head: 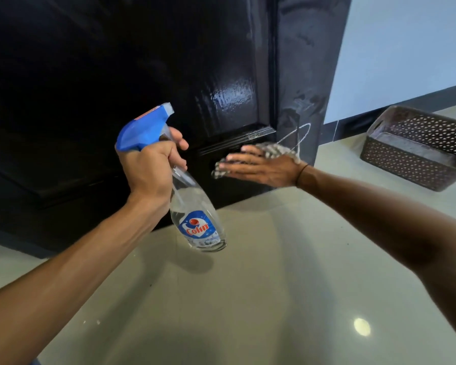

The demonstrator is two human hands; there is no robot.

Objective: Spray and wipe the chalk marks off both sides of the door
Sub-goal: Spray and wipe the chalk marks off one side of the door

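A glossy black door (142,75) fills the upper left, its lower panels wet and shiny. A white chalk loop (299,137) shows on the door frame at the right, near the floor. My left hand (150,167) grips the neck of a clear spray bottle (195,219) with a blue trigger head, held in front of the door. My right hand (261,165) presses a checked cloth (274,150) flat against the door's bottom panel, fingers straight, just left of the chalk loop.
A brown perforated plastic basket (416,148) stands on the pale tiled floor (248,285) at the right, by a white wall (406,48) with a dark skirting.
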